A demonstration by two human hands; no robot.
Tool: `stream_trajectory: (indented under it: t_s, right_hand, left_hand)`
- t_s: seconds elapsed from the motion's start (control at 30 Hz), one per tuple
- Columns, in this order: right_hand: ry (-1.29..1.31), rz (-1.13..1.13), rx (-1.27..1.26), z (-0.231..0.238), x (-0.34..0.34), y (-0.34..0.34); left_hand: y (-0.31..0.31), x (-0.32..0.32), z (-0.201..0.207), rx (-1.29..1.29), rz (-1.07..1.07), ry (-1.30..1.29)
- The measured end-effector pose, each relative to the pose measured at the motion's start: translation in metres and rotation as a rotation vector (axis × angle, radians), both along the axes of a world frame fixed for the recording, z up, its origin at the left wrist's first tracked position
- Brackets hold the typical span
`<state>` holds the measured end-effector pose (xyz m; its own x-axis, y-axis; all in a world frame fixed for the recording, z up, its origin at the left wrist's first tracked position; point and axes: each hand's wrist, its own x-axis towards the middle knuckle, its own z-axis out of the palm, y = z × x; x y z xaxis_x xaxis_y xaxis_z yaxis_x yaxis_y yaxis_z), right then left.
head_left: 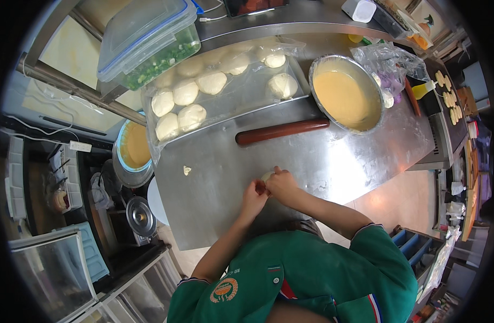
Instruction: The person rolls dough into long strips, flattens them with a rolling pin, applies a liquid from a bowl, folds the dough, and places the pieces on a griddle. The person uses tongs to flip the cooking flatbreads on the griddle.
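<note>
Green shirt fills the lower frame; mid-frame, a pale dough-like lump is pinched by the curled, nearly closed left hand and right hand. Could be torn if overstretched, or get stuck to the steel surface if tacky.

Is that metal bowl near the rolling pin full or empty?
Partly full: the metal bowl holds pale yellow batter, its surface below the rim.
</note>
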<state>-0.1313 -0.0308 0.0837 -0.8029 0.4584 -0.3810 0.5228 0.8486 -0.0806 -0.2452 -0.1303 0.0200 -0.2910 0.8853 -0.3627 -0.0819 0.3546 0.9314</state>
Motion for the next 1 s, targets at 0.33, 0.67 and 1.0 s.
stream_trajectory:
  t_s: [0.33,0.67,1.0]
  right_hand:
    - [0.469,-0.141,0.032,0.015,0.020,0.008]
    - [0.325,-0.117,0.229,-0.018,0.000,-0.003]
    - [0.693,-0.297,-0.120,0.009,0.035,0.014]
  left_hand:
    - [0.030,-0.010,0.018,0.138,-0.016,0.712]
    - [0.039,0.001,-0.002,0.083,-0.084,0.898]
    - [0.047,-0.005,-0.003,0.068,-0.156,0.963]
